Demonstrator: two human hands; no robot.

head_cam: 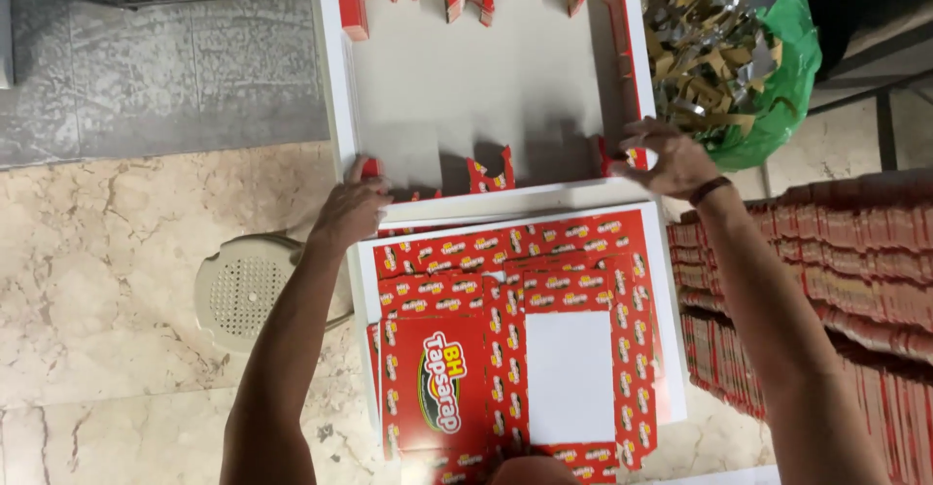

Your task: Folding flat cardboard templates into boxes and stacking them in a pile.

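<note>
- The person's left hand [352,205] rests on the near left corner of a flat carton blank [476,86], its fingers [364,169] curled down onto the red edge there.
- The right hand [671,159] grips the near right corner of the same blank, with the fingers [637,135] bent narrow around the red side flap.
- The blank lies grey side up on the white desk [330,77], and its red flaps stand up along the far and right edges.
- Just nearer the person, a stack of printed red blanks [505,339] lies flat on the desk, with a white rectangular window in the top sheet.
- A dark wristband [709,190] sits on the right wrist.
- To the right, rows of folded red cartons [855,271] stand packed together.
- A green bag of paper scraps [739,48] sits beyond the right hand.
- A pale round plastic stool [243,291] stands on the marble floor [117,281], under the left forearm.
</note>
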